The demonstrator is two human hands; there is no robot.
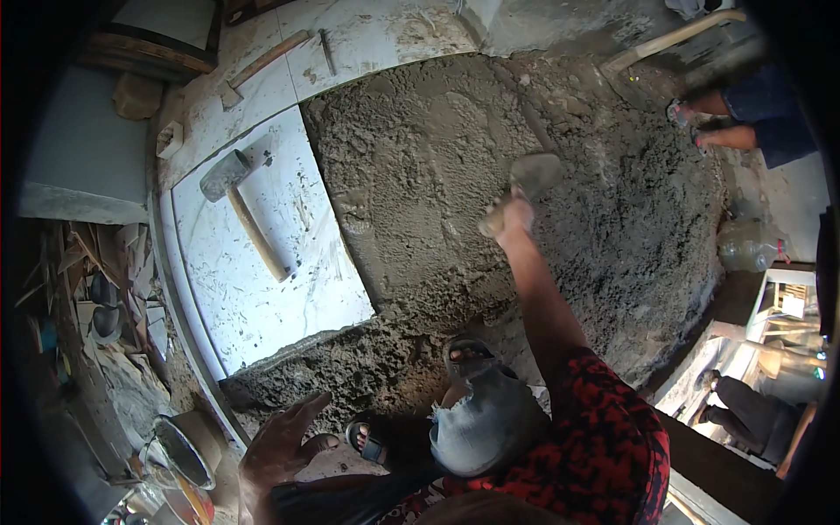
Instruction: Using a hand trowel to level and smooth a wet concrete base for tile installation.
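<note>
My right hand [512, 214] grips a trowel whose flat grey blade [535, 168] rests on the rough wet mortar bed [420, 166] right of centre. At the lower left, my left hand [280, 446] is held with its fingers apart and nothing visible in it, near the edge of the mortar. A white marble-patterned tile [306, 219] lies at the left of the bed, with a rubber mallet [223, 182] with a wooden handle lying across it.
Laid tiles [376, 44] border the top. A bucket [188, 446] stands lower left beside scrap [114, 324]. A person's legs [726, 136] are at upper right, near a plastic jug [745, 248] and a wooden-handled tool [665, 39]. Another seated person [748, 420] appears lower right.
</note>
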